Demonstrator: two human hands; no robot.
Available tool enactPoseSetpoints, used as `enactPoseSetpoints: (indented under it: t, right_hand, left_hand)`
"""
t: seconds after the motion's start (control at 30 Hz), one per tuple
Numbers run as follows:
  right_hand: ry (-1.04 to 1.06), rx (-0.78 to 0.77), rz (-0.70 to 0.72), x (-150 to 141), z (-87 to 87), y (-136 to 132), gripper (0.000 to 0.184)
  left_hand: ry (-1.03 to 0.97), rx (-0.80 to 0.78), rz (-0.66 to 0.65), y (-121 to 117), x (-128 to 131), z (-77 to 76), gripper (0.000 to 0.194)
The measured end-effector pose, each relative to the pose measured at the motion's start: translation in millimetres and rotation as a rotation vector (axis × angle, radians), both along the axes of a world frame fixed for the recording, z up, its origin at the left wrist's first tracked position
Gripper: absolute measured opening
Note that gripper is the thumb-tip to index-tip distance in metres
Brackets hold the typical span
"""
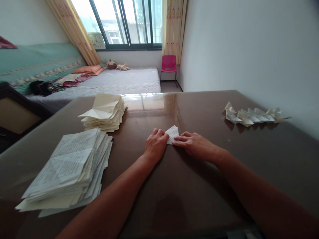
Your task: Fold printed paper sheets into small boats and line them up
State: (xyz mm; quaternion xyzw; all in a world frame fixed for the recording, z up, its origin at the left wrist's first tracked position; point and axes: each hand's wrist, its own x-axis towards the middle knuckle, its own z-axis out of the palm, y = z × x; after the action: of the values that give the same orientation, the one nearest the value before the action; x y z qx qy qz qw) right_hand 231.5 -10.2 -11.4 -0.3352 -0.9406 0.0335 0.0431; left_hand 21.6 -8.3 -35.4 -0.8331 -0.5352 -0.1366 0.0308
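Note:
A small folded piece of paper with lines of writing lies on the brown table, between my two hands. My left hand is closed at its left edge, fingers curled with the tips on the paper. From the right, my right hand pinches the lower right edge, its index finger and thumb close together on the paper. Parts of the paper's lower side are hidden under the fingers. Its far end shows as an angled, pointed shape.
A stack of written sheets lies on the left of the table, with a cream paper stack behind it. Folded paper pieces form a row at the right. Beyond are a bed and a pink chair.

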Motion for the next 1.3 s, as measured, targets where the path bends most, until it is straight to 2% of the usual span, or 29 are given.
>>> enactPoseSetpoints:
  t: [0.1, 0.2, 0.33, 0.47, 0.87, 1.03, 1.2, 1.3]
  right_hand:
    - [-0.049, 0.025, -0.026, -1, 0.8, -4, 0.043]
    - [-0.071, 0.035, -0.039, -2, 1.6, -5, 0.044]
    - [-0.084, 0.042, -0.033, -2, 2.1, -5, 0.046]
    - [-0.109, 0.070, -0.047, -3, 1.2, -9, 0.046]
    - [-0.152, 0.080, -0.067, -3, 1.4, -16, 0.046]
    - [-0.135, 0.078, -0.081, -4, 2.2, -17, 0.044]
    - [-0.090, 0.100, -0.119, -10, 2.6, -11, 0.028]
    - [-0.071, 0.115, -0.148, -16, 0.7, -5, 0.021]
  left_hand:
    - [0.096, 0.084, -0.119, -7, 4, 4.8, 0.016]
    - [0.191, 0.058, -0.218, -19, 8, 4.4, 0.021]
    - [0.263, 0.035, -0.173, -33, 11, -4.0, 0.037]
    - [0.302, 0.002, -0.152, -39, 11, -7.7, 0.043]
    - [0.279, -0.038, -0.168, -38, 9, -4.6, 0.046]
    - [0.310, -0.050, -0.092, -40, 4, 1.9, 0.044]
    - [0.304, -0.045, -0.051, -40, 3, 7.8, 0.041]
    - [0.232, -0.008, -0.064, -36, 3, 10.1, 0.035]
